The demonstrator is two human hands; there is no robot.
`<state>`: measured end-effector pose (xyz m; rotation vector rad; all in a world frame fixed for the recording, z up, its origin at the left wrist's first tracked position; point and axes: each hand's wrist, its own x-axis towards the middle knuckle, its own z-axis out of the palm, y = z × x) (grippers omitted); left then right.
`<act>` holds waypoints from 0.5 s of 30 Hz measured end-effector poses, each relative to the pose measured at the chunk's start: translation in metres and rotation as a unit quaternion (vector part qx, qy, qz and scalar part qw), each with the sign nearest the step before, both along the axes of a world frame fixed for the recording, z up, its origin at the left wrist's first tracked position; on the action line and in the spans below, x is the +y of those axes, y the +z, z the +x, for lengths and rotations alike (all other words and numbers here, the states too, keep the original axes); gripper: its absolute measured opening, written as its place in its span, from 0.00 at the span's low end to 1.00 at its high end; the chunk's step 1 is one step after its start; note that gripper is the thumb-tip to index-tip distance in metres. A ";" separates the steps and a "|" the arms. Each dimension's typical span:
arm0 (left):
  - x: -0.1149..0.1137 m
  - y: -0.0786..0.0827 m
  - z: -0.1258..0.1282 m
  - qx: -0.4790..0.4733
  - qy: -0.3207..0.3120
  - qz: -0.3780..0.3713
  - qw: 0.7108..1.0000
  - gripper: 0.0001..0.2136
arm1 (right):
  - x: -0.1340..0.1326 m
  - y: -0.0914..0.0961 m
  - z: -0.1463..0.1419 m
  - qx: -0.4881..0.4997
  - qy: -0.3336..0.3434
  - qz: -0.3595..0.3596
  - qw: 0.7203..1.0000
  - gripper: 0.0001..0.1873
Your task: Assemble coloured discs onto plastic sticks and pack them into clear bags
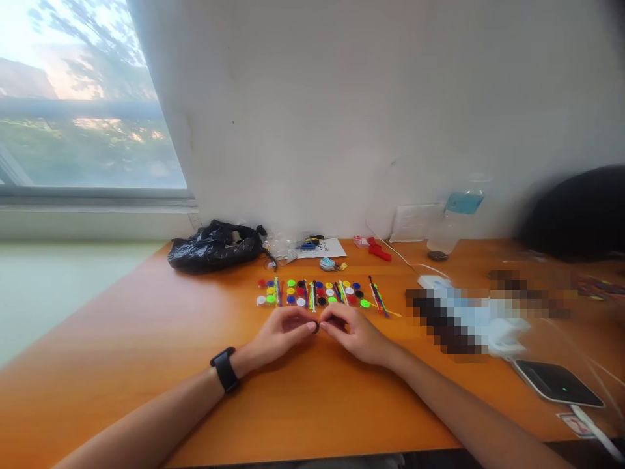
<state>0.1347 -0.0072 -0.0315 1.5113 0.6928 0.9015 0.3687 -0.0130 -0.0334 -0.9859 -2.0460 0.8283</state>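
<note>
My left hand (288, 332) and my right hand (352, 331) meet over the wooden table, fingertips almost touching. Between them is a small dark round button (316, 327), pinched by the fingers of both hands and partly covered by them. Just beyond the hands lie several coloured buttons, among them a light green one (364, 303), a white one (301, 302) and a yellow one (291, 291). They are laid out in groups, with bundles of thin coloured plastic sticks (379, 296) between and beside them. A black watch (225, 370) is on my left wrist.
At the back stand a black plastic bag (215, 246), a white paper (332, 247), a red object (379, 251) and a clear bottle (444, 228). To the right are a white power strip (434, 284), cables and a flat dark device (559, 383). Part of the right side is pixelated.
</note>
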 end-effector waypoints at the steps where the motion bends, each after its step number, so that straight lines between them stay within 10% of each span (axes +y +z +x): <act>1: 0.001 0.001 -0.001 -0.012 -0.013 -0.045 0.999 0.16 | 0.000 0.002 0.000 0.010 0.000 -0.006 1.000 0.06; 5: 0.007 -0.003 -0.006 -0.065 -0.046 -0.155 0.985 0.16 | 0.001 0.007 0.001 0.045 0.006 -0.037 0.998 0.08; 15: 0.009 -0.013 -0.005 -0.076 -0.045 -0.124 0.988 0.18 | 0.006 -0.001 0.004 0.009 0.008 -0.006 1.000 0.12</act>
